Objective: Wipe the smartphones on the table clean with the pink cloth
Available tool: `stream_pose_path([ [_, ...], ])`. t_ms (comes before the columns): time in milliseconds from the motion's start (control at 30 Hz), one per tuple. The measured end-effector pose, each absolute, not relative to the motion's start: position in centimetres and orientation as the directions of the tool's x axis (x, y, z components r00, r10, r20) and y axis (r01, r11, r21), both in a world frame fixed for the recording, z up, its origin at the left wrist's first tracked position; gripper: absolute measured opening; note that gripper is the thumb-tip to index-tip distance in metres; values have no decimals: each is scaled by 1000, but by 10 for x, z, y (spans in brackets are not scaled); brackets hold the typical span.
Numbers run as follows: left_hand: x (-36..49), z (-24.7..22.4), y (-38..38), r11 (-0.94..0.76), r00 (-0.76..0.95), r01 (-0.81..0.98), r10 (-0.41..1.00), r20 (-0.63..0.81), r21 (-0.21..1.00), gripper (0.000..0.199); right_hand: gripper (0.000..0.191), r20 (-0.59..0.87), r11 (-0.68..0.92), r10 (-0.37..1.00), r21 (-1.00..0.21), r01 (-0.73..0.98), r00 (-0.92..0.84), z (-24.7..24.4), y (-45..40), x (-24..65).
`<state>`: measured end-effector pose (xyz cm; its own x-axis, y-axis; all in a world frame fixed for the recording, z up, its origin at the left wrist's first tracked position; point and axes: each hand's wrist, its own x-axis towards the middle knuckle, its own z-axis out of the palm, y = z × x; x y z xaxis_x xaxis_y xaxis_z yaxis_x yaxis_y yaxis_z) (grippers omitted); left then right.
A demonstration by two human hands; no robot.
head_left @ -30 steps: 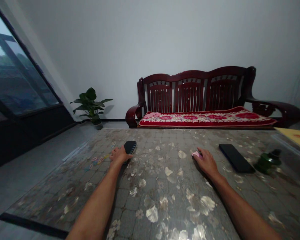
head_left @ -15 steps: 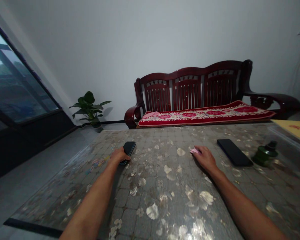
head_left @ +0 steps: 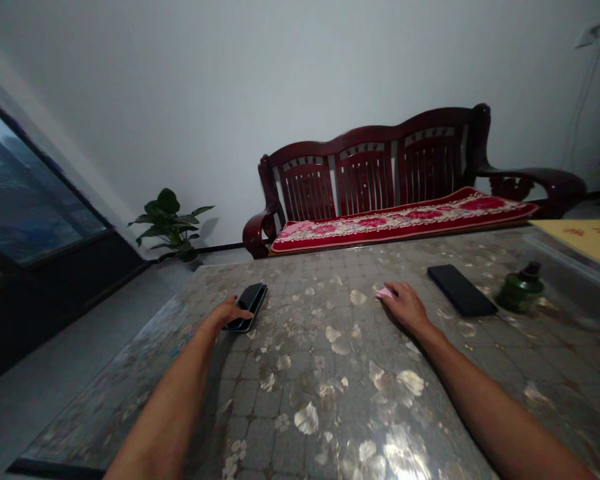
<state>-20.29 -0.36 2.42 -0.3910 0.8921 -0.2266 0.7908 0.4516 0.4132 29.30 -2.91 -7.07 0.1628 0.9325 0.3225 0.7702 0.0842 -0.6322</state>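
Note:
On the left part of the patterned table [head_left: 300,373], my left hand [head_left: 226,312] has its thumb and fingers around the near part of a dark, flat phone-like object [head_left: 253,298]. It looks like a dark upper piece over a lighter-edged lower one. My right hand [head_left: 405,307] rests on the table right of the middle, its fingers closed on a small pink item [head_left: 385,293] that sticks out at the fingertips. A second dark, flat phone-like object [head_left: 461,291] lies to the right of my right hand, touched by neither hand.
A green bottle [head_left: 521,289] with a dark top stands at the right. Behind it is a clear plastic container [head_left: 565,280] with a yellow sheet [head_left: 585,240] above. Beyond the table are a wooden bench [head_left: 365,173] with a red cover and a potted plant [head_left: 169,223].
The dark upper piece at my left hand has shifted, and more of the lighter-edged piece beneath shows. My right hand still holds the pink item. The whole view has tilted slightly.

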Motion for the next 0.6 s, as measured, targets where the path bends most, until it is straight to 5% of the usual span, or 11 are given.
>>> stream_pose_path([
  [267, -213, 46, -10, 541, -406, 666, 840, -359, 513, 108, 37, 369, 124, 914, -648, 751, 168, -79, -25, 294],
  [433, -225, 61, -11, 582, -229, 496, 803, -550, 645, 118, 36, 368, 126, 915, -651, 749, 166, -80, -25, 293],
  [600, -209, 62, -11, 556, -23, 325, 813, -581, 765, 105, 36, 362, 112, 915, -649, 752, 177, -78, -26, 292],
])
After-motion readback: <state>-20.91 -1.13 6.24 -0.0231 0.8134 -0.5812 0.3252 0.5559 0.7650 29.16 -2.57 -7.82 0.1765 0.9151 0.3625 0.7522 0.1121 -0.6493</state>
